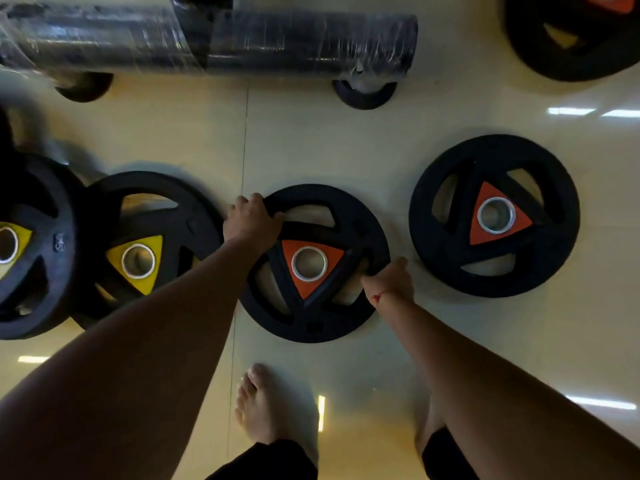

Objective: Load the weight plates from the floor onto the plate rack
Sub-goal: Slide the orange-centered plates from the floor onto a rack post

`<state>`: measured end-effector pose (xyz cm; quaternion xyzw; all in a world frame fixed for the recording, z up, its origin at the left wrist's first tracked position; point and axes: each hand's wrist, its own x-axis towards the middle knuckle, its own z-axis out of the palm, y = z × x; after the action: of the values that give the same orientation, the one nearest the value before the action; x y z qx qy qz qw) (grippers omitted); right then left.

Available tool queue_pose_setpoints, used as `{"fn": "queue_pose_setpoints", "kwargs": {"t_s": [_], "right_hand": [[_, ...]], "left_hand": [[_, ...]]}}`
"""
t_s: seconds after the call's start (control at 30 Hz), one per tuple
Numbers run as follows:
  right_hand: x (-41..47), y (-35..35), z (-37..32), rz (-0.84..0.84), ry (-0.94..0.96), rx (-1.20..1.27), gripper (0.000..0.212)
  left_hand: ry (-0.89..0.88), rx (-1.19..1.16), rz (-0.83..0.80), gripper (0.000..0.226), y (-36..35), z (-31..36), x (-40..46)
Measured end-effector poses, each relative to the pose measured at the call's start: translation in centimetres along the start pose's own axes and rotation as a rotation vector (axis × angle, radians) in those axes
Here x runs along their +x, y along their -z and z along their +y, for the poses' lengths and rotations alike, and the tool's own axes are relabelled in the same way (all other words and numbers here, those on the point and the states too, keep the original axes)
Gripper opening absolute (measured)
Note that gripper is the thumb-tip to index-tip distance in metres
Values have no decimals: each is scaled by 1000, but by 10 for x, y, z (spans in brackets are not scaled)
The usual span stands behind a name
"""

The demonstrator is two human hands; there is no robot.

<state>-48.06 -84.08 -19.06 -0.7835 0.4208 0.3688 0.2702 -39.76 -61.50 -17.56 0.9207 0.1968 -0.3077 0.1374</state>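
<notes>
- the orange plate (313, 320) lies flat on the floor (311, 140), right in front of your foot (265, 407).
- it looks heavy, hard and stiff. the holes in it are good handles.
- your left hand (251, 221) has its fingers curled over the top-left rim. your right hand (391, 280) grips the right rim.
- another orange plate (493, 282) lies near on the right, two yellow plates (162, 199) on the left.
- a wrapped black thing (277, 39) lies beyond, so lift with care.

Far-left yellow plate (31, 247) cut by edge; top-right plate (571, 36) cropped; wrapped bundle (207, 39) blurred.
</notes>
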Motion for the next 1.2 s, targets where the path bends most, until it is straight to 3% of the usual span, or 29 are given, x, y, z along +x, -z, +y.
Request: {"fn": "queue_pose_setpoints", "kwargs": {"t_s": [0.2,0.3,0.4,0.6,0.7,0.83,1.0,1.2], "right_hand": [[6,-5,3,25,10,40,61],[6,2,6,-3,30,45,50],[1,16,13,-39,18,80,37],[-37,64,31,-109,40,137,37],[-63,106,34,-124,108,137,28],[-112,178,28,-55,201,231,31],[-195,296,20,-38,347,262,24],[-294,449,34,-20,313,330,18]], "left_hand": [[40,-107,50,53,-6,3,5],[7,-125,63,56,-7,1,4],[-18,-171,68,56,-4,5,-6],[-61,-272,123,44,21,28,-51],[-57,-308,112,44,48,47,-78],[-73,-363,96,43,101,72,-120],[-109,-420,41,42,189,134,-188],[-209,-466,-16,61,306,215,-283]]}}
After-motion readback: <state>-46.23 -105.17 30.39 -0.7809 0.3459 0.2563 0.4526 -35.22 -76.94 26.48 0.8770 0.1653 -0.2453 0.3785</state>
